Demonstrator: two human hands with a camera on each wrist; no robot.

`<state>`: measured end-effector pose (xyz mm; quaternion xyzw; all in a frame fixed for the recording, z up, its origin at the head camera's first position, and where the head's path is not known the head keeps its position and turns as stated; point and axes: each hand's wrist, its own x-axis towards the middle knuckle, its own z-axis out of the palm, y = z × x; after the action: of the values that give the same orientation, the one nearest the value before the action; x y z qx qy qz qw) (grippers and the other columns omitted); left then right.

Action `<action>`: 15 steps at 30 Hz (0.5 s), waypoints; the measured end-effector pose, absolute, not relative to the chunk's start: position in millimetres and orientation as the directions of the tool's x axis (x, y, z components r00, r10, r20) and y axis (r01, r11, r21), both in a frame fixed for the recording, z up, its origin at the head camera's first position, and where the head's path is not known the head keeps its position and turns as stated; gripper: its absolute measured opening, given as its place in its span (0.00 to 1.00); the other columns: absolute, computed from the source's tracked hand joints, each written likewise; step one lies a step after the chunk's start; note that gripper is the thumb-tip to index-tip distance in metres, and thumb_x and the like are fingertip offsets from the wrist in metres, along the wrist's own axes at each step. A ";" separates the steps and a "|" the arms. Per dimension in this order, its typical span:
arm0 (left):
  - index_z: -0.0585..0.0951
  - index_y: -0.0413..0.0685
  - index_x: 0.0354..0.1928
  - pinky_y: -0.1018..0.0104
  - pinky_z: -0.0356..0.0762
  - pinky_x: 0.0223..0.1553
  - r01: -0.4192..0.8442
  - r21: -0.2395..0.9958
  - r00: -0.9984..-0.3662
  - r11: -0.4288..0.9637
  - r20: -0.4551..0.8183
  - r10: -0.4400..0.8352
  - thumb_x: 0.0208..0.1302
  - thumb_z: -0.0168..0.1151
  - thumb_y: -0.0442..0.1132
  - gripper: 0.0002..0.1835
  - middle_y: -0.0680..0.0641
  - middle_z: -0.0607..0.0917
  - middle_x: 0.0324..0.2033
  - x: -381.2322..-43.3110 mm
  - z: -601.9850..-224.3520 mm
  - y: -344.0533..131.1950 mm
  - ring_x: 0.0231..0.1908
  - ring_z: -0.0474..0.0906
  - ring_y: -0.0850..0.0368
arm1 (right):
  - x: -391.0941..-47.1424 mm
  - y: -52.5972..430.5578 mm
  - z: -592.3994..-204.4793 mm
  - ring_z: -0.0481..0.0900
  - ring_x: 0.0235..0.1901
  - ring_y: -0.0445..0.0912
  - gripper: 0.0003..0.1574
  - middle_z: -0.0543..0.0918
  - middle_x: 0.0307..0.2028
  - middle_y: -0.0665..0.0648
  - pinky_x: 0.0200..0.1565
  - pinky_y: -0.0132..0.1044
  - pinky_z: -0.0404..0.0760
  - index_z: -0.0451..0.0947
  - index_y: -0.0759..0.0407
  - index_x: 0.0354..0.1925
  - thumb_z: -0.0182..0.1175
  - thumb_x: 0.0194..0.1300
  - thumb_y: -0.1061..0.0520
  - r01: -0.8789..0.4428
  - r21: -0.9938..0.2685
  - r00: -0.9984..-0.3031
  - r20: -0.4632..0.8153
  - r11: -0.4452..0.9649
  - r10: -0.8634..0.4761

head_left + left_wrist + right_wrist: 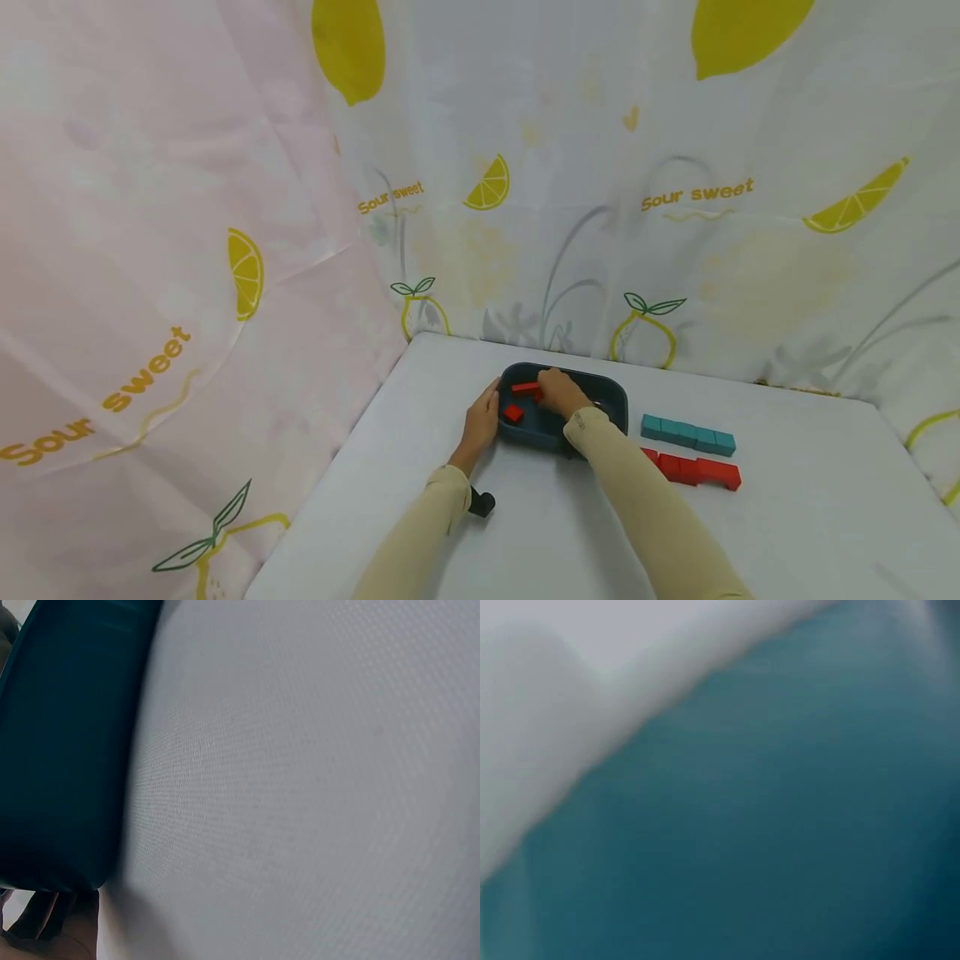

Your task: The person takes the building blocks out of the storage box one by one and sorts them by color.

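Note:
A dark teal tub with rounded corners stands on the white table. My left hand lies along its left wall, fingers extended; in the left wrist view, fingers touch the tub's corner. Reaching inside, my right hand has bent fingers and pinches a small red block, mostly hidden by them. Beside it in the tub are a flat red block and a red cube-like block. The right wrist view is blurred and filled by the tub wall.
Right of the tub lies a row of teal blocks. A row of red blocks, partly behind the right sleeve, lies nearer. A black wrist-worn device sticks out by the left cuff. Lemon-printed cloth hangs behind and left of the table.

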<state>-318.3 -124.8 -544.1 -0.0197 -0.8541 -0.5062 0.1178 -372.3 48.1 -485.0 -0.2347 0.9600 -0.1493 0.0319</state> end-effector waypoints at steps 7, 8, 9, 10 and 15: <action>0.70 0.44 0.69 0.50 0.63 0.66 0.160 0.850 -0.971 0.502 0.227 -0.075 0.78 0.43 0.40 0.22 0.42 0.73 0.65 -316.6 -547.1 -124.4 0.66 0.67 0.45 | -367.9 47.0 -501.4 0.74 0.23 0.49 0.09 0.75 0.23 0.58 0.27 0.43 0.77 0.76 0.65 0.27 0.68 0.56 0.66 -0.397 -0.358 -0.917 0.118 0.845 -0.381; 0.70 0.44 0.69 0.50 0.63 0.66 0.163 0.849 -0.970 0.502 0.232 -0.076 0.78 0.43 0.40 0.22 0.42 0.73 0.65 -316.6 -546.6 -124.6 0.66 0.67 0.46 | -368.3 46.6 -502.1 0.73 0.22 0.48 0.09 0.74 0.23 0.57 0.26 0.42 0.76 0.75 0.66 0.26 0.67 0.56 0.67 -0.399 -0.362 -0.917 0.129 0.843 -0.378; 0.70 0.44 0.69 0.50 0.63 0.66 0.169 0.848 -0.968 0.503 0.238 -0.076 0.78 0.43 0.40 0.22 0.42 0.73 0.65 -317.3 -546.3 -124.9 0.66 0.67 0.46 | -368.7 46.3 -502.3 0.72 0.22 0.48 0.09 0.74 0.22 0.57 0.25 0.42 0.75 0.75 0.66 0.25 0.67 0.56 0.68 -0.402 -0.365 -0.916 0.138 0.840 -0.378; 0.70 0.44 0.69 0.50 0.63 0.66 0.174 0.846 -0.967 0.505 0.244 -0.076 0.78 0.43 0.39 0.21 0.42 0.73 0.65 -317.4 -545.6 -125.2 0.65 0.67 0.46 | -369.3 45.5 -501.9 0.72 0.21 0.48 0.08 0.73 0.22 0.57 0.25 0.42 0.75 0.75 0.66 0.25 0.67 0.56 0.68 -0.401 -0.367 -0.916 0.139 0.839 -0.377; 0.70 0.45 0.69 0.51 0.63 0.67 0.167 0.848 -0.968 0.502 0.238 -0.080 0.78 0.43 0.39 0.22 0.43 0.73 0.65 -319.0 -544.0 -126.3 0.66 0.67 0.46 | -372.2 42.7 -497.9 0.70 0.21 0.48 0.09 0.72 0.21 0.56 0.25 0.41 0.74 0.74 0.65 0.24 0.65 0.57 0.68 -0.409 -0.359 -0.912 0.129 0.839 -0.390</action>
<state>-319.0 -126.3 -544.0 -0.0254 -0.8577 -0.4982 0.1242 -372.2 42.7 -497.9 -0.2084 0.9586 -0.1926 -0.0254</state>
